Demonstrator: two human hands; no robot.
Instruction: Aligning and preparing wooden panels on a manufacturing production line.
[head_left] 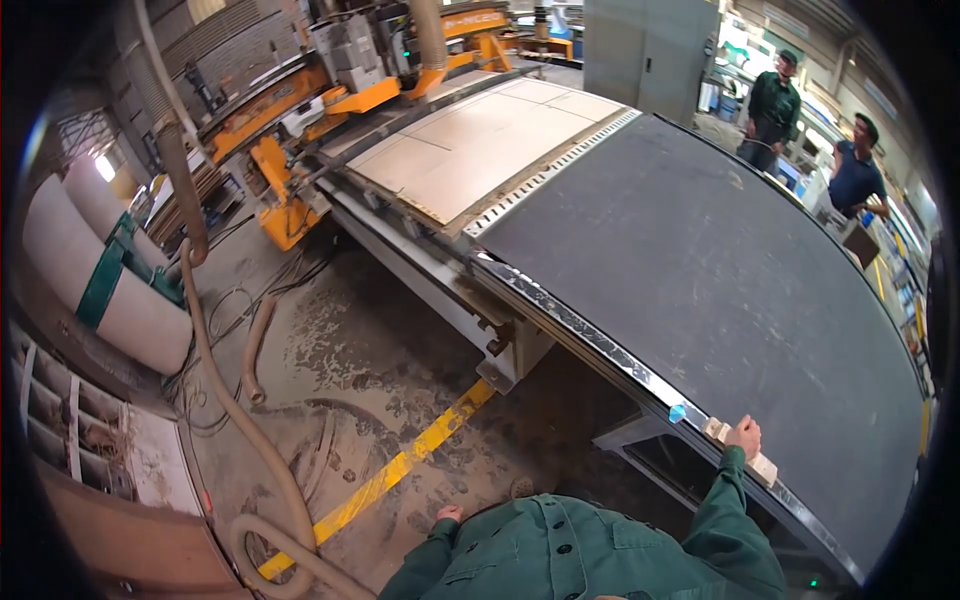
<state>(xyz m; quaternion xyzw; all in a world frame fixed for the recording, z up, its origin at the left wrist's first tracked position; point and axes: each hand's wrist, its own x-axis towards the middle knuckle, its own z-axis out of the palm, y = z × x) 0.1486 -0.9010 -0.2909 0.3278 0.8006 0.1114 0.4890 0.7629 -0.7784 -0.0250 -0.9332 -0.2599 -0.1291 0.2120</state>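
Right arm: the green sleeve is reaching forward from the body to the near edge of the dark table top.
Right hand: the right hand is resting at that near edge, back of the hand upward, fingers bending inward.
Right grip: the fingers are lying against the pale wooden block; I cannot tell whether they are clamping on it.
Wooden block: it is sitting along the near edge, showing on both sides of the hand.
Left hand: the left hand is hanging low beside the body, over the floor, well apart from the table; its fingers are too small to read, so I cannot tell its grip.
Near edge: a metal rail is running along it, a blue piece sitting just beside the block.
Far edge: the dark top is stretching away from the right hand toward two people standing beyond.
End edge: a white slotted strip is bordering the pale board on the orange-framed machine.
Floor side: a yellow stripe is running between the table and a hose.
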